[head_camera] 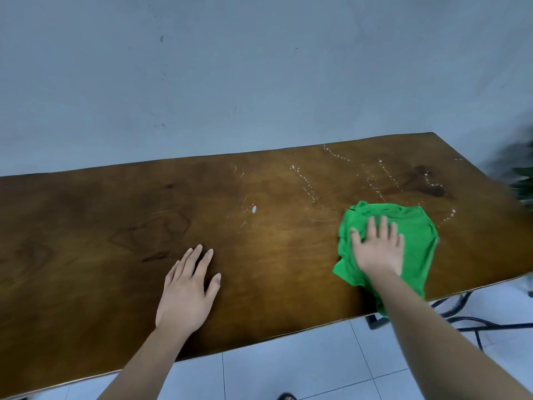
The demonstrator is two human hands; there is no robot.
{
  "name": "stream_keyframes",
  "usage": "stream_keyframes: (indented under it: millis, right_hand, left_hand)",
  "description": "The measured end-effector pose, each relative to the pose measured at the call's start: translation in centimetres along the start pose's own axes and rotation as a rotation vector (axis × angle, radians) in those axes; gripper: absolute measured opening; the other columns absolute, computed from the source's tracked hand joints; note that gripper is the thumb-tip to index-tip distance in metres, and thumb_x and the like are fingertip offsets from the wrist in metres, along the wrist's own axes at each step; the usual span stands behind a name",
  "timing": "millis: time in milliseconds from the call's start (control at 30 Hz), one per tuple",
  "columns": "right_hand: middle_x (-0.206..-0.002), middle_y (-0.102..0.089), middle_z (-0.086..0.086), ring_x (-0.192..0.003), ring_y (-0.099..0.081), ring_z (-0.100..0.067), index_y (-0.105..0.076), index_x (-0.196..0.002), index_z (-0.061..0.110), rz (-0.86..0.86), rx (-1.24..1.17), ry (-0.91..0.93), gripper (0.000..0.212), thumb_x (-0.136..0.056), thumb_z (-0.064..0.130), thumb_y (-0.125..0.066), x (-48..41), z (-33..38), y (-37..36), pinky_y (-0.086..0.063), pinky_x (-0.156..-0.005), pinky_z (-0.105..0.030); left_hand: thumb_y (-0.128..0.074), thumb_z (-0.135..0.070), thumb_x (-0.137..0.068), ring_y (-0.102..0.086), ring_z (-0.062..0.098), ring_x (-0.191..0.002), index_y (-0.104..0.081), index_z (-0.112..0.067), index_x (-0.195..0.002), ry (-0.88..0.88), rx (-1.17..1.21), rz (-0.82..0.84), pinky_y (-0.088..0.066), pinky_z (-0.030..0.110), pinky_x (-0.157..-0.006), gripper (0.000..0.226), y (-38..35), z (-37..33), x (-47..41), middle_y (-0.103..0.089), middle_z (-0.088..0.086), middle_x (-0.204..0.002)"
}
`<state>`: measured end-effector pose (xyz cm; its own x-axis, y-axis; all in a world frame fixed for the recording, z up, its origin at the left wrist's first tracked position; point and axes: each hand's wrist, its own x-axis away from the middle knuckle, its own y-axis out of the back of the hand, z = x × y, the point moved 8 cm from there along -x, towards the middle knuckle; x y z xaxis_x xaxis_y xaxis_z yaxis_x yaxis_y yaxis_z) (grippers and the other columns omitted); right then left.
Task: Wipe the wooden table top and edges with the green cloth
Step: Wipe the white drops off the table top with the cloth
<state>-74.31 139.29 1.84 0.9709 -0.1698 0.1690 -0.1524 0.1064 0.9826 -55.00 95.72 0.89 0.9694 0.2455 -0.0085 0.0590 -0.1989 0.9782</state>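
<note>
1. The fingers (372,226) of the right hand (377,249) lay straight and a little spread, pointing away from the person. They pressed flat on top of the green cloth (418,235) and curled round nothing. Their tips looked slightly blurred.
2. The green cloth sat crumpled in a loose heap under that palm, on the right part of the bench (115,226). It spread out past the hand on every side, and its nearest fold reached the bench's near edge beside the right forearm.
3. The left hand (187,290) rested palm down on bare wood near the middle of the bench, close to the near edge. Its fingers were straight and slightly apart, and it held nothing. It was well apart from the cloth.
4. The bench was a long brown wooden top with darker grain patches, running from left to right, with its far edge against the wall (230,67).
5. Dotted lines of white specks (305,183) crossed the wood on the far side of the cloth. A single larger white spot (254,209) lay between the two hands, farther out. A dark stain (427,180) marked the far right corner.
6. The wall was pale blue-grey, with a few small dark marks.
7. A white tiled floor (288,370) showed below the near edge. Black cables (476,321) trailed across it under the right end of the bench.
8. A blurred dark green shape (522,180) stood at the right edge of the view, too smeared to identify.
</note>
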Motion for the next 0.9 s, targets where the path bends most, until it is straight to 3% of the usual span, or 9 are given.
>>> stream_keyframes:
  millis: [333, 533, 633, 733, 900]
  right_hand:
    - [-0.180, 0.025, -0.010, -0.167, 0.025, -0.036, 0.016, -0.174, 0.027, 0.079, 0.044, 0.562, 0.086, -0.104, 0.076, 0.013, 11.1, 21.7, -3.0, 0.006, -0.138, -0.058]
    - [-0.185, 0.013, 0.009, -0.170, 0.021, -0.015, -0.001, -0.177, 0.041, 0.157, 0.114, 1.086, 0.077, -0.110, 0.079, -0.008, 14.0, 22.6, -3.5, 0.013, -0.138, -0.045]
    - [-0.184, 0.014, 0.014, -0.170, 0.018, -0.011, 0.001, -0.175, 0.049, 0.143, 0.102, 1.046, 0.076, -0.108, 0.083, -0.005, 9.5, 19.0, -2.0, 0.009, -0.139, -0.044]
    - [-0.183, 0.018, 0.014, -0.170, 0.018, -0.012, 0.006, -0.173, 0.053, 0.110, 0.101, 0.885, 0.076, -0.105, 0.086, 0.001, 3.6, 14.6, -0.4, 0.001, -0.140, -0.049]
    - [-0.184, 0.013, 0.009, -0.171, 0.010, -0.016, 0.005, -0.174, 0.047, 0.033, 0.067, 0.555, 0.084, -0.101, 0.088, 0.005, -5.9, 6.2, 1.7, 0.001, -0.139, -0.049]
  left_hand:
    - [-0.010, -0.073, -0.107, -0.009, 0.015, -0.169, -0.024, -0.038, -0.173, -0.001, -0.006, -0.007, -0.009, 0.041, -0.134, 0.076, 0.1, -0.2, 0.0, -0.018, -0.008, -0.183]
    - [-0.011, -0.073, -0.107, -0.010, 0.014, -0.169, -0.025, -0.038, -0.173, -0.015, 0.011, -0.010, -0.013, 0.044, -0.136, 0.076, -0.1, -0.1, 0.1, -0.019, -0.009, -0.182]
    - [-0.013, -0.072, -0.108, -0.007, 0.012, -0.169, -0.025, -0.039, -0.173, -0.010, 0.013, -0.013, -0.010, 0.040, -0.135, 0.074, -0.2, -0.1, 0.1, -0.017, -0.010, -0.182]
    - [-0.012, -0.075, -0.107, -0.005, 0.011, -0.169, -0.021, -0.042, -0.173, 0.007, 0.011, -0.002, -0.007, 0.040, -0.135, 0.074, -0.3, 0.0, -0.1, -0.014, -0.012, -0.183]
    - [-0.009, -0.074, -0.107, 0.003, 0.007, -0.168, -0.016, -0.043, -0.173, 0.013, 0.021, -0.004, -0.001, 0.037, -0.134, 0.074, -0.3, 0.0, 0.0, -0.007, -0.015, -0.183]
